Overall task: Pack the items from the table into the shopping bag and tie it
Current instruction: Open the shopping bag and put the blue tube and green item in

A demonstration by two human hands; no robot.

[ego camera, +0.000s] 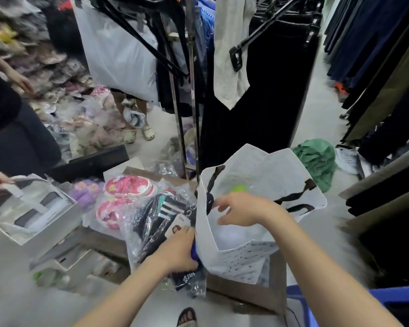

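Shopping bag [253, 258], a white crinkly carrier with black strap handles [293, 197] and small printed text on its near panel, stands open at about four o'clock from the frame's centre, on the right end of a brown table [99, 241]. The right hand [241, 208] reaches into its mouth, fingers half curled and spread; it seems to be holding the left wall of the bag open, though I cannot tell whether it actually pinches the film. The left hand [177, 249], at six o'clock, is closed around a clear plastic packet of dark clothing [161, 227] with a card tag, lying just beside the bag's left edge. To do this well, the mouth wants keeping wide and the slippery packet lifted clear of the rim and fed in end first, since the thin wall would likely fold inward under a push. Something pale already lies inside, with a green patch showing through the far wall. Pink children's shoes [125, 199] in soft, glossy wrapping wait at nine o'clock, beside a purple fluffy item [85, 192].
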